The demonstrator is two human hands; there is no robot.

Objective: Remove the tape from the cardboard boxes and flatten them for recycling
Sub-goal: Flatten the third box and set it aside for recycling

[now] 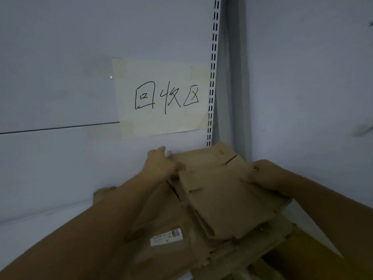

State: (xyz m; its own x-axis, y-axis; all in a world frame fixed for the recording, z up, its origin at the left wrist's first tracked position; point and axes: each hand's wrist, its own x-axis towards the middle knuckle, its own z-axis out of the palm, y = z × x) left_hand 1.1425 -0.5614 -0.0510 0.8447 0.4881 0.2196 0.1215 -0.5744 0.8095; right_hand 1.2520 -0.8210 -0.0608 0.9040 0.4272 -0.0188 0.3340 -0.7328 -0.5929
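Flattened cardboard (218, 199) is held between both hands, just above a pile of other flat cardboard (173, 253) that lies in the corner, below a handwritten paper sign (163, 98) on the wall panel. The left grip (161, 162) is closed on the far left edge of the sheet, with the fingers curled over it. The right grip (264, 174) is closed on the right edge in the same way. A white label (167, 237) shows on the pile underneath.

I judge this piece to be light and rather stiff across its panels. It will probably bend at the fold lines and the loose flaps, so one hand alone may let it sag or open. Two opposite edges, taken near the middle of each, look like the safest place to hold. The surface seems dry and rough, not slippery. I see no tape on the visible side, but the picture is dim and I cannot be sure.
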